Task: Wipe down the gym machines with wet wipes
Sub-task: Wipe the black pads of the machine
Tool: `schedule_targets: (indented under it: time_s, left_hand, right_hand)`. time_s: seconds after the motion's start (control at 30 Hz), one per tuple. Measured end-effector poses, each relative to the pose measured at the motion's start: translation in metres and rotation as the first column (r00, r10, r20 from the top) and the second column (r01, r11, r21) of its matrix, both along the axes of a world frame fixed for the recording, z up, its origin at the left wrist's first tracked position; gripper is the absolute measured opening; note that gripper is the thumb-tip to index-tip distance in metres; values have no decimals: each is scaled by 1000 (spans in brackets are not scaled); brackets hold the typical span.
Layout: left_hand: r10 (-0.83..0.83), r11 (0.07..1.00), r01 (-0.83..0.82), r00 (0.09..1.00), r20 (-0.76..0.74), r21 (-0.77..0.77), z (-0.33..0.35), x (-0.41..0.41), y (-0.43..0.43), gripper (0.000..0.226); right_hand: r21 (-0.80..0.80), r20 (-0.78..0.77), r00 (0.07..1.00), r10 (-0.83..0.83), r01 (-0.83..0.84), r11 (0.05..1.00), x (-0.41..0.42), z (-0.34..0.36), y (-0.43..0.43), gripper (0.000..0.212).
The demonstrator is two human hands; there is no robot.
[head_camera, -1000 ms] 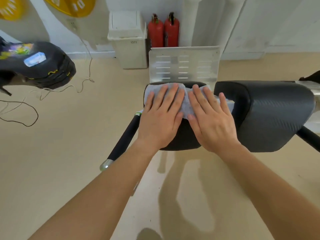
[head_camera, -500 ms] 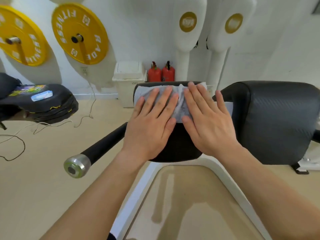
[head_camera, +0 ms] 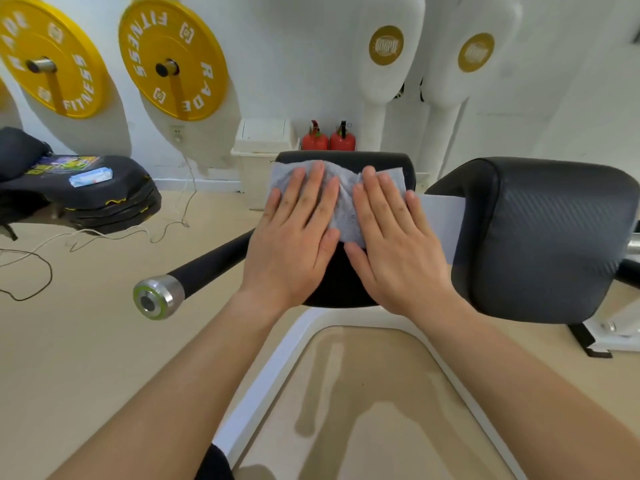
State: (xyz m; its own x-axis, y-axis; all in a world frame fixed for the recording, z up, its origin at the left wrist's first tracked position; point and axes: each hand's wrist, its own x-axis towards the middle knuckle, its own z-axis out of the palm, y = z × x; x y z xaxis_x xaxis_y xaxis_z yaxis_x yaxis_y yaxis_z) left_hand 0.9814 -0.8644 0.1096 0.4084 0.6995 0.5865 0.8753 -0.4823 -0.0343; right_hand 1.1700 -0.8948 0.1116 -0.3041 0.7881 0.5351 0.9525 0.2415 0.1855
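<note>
Head view: left hand point(head_camera: 294, 237) and right hand point(head_camera: 394, 240) lie flat, fingers straight and spread, side by side, pressing a wet wipe point(head_camera: 343, 202) onto the far top of the left black pad point(head_camera: 346, 282). A second pad point(head_camera: 547, 237) sits right; a grip bar point(head_camera: 204, 271) extends left.

1. A big black pad point(head_camera: 554, 237) blocks the right side, just beside the small pad point(head_camera: 384, 161).
2. A black bar point(head_camera: 211, 263) sticks out to the left.
3. Open floor point(head_camera: 86, 358) lies under the bar.
</note>
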Motion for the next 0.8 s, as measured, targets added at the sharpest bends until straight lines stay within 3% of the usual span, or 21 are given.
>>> schedule_targets:
  time_s: [0.1,0.3,0.47,0.6,0.8]
  left_hand:
    - [-24,1000,24,999,-25,-10,-25,-4,-19,61]
    - [8,993,-27,987,-160,-119,-107,-29,-73,67]
    - [76,996,-78,996,-46,-48,-56,-22,-46,68]
    - [104,992,-105,994,-15,-70,-14,-12,-24,71]
    - [82,983,-103,986,-142,-149,-104,-32,-84,72]
  right_hand:
    - [-27,-33,999,16,-17,999,-5,-21,-16,71]
    - [-95,117,987,109,-98,991,4,-73,-53,72]
    - [-9,153,984,88,-88,996,-4,-16,-15,71]
    - [-42,156,985,77,-71,997,-3,-4,-11,73]
    - [-121,209,965,161,-138,983,1,-70,-53,75]
